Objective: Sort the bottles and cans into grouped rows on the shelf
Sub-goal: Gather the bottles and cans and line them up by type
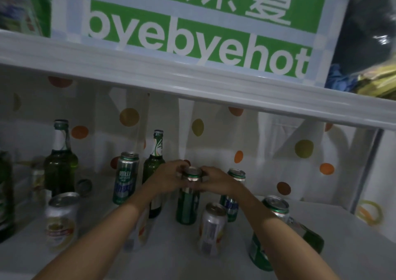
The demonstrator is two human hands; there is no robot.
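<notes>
Both hands [170, 176] [215, 180] gripping green can [187, 209], top part-hidden

Dark bottle [5, 194] cut by left edge; green bottle [315, 239], perhaps tipped, partly hidden.

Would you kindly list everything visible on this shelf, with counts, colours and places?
tall green metal cans: four, green, mid-shelf to front right.
short white metal cans: at least two, silver-white, front left and front centre.
green glass bottles: at least three, dark green, two upright behind, one tilted front right.
printed sign panel: one, green and white, upper level.
white shelf board: one, white, under everything.
dotted backdrop sheet: one, white with orange and yellow dots, behind.
left-hand grip: one, on central green can's rim.
right-hand grip: one, same can's rim.
</notes>
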